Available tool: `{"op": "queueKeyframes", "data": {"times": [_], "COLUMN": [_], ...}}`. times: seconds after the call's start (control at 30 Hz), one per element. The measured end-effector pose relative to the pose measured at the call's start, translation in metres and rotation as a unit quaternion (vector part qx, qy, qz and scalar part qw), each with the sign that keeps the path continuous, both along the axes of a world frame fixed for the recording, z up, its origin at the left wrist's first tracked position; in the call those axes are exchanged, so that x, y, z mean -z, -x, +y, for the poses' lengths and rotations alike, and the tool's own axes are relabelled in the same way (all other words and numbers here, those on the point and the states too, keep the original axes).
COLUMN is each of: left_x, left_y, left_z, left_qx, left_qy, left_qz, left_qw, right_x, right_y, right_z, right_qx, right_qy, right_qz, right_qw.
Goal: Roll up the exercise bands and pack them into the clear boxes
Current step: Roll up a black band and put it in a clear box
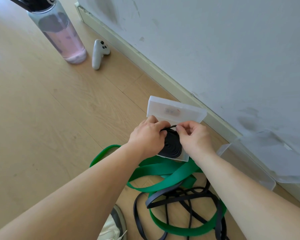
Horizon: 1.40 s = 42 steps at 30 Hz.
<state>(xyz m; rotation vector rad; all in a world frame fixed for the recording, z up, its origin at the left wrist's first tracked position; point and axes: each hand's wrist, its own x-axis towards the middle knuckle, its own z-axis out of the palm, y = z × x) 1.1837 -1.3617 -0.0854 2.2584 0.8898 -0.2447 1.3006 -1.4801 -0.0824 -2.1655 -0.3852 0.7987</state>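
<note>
A rolled black band lies coiled inside a small clear box on the wooden floor, the box's lid hinged open behind it. My left hand presses on the coil's left side. My right hand pinches the band's loose end at the top of the coil. A wide green band lies loose just in front of the box, and thin black bands are tangled with it nearer me.
A larger clear box lies open against the wall on the right. A water bottle and a white controller stand far left. A shoe shows at the bottom edge.
</note>
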Motion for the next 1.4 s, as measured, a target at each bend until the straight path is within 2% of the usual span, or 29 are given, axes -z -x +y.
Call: {"op": "queueKeyframes", "data": {"times": [0.4,0.53,0.6,0.73,0.87,1.07,1.13,1.27,1.4], "left_x": [0.003,0.008,0.012,0.014,0.014,0.017,0.018,0.017,0.015], "left_y": [0.003,0.016,0.022,0.021,0.021,0.020,0.017,0.016,0.010], "left_z": [-0.021,-0.021,-0.023,-0.023,-0.024,-0.024,-0.025,-0.024,-0.026], "left_qx": [0.050,0.007,0.019,0.056,0.056,0.079,0.081,0.081,0.091], "left_qy": [-0.067,-0.039,-0.040,-0.081,-0.088,-0.104,-0.108,-0.110,-0.115], "left_qz": [0.009,-0.083,-0.104,-0.065,-0.057,-0.028,-0.014,-0.002,0.019], "left_qw": [0.996,0.996,0.994,0.993,0.993,0.991,0.991,0.991,0.989], "right_x": [0.011,0.012,0.011,0.002,-0.007,-0.004,0.002,0.010,0.016], "right_y": [0.011,0.012,0.014,0.011,0.004,0.001,0.003,0.006,0.008], "right_z": [-0.005,0.000,-0.001,-0.007,-0.016,-0.031,-0.031,-0.023,-0.020], "right_qx": [-0.102,-0.100,-0.101,-0.106,-0.201,-0.263,-0.257,-0.150,-0.158], "right_qy": [0.086,0.118,0.116,0.089,0.091,0.108,0.108,0.069,0.133], "right_qz": [-0.089,-0.103,-0.111,-0.154,-0.215,-0.213,-0.209,-0.165,-0.219], "right_qw": [0.987,0.983,0.982,0.978,0.951,0.935,0.937,0.972,0.954]}}
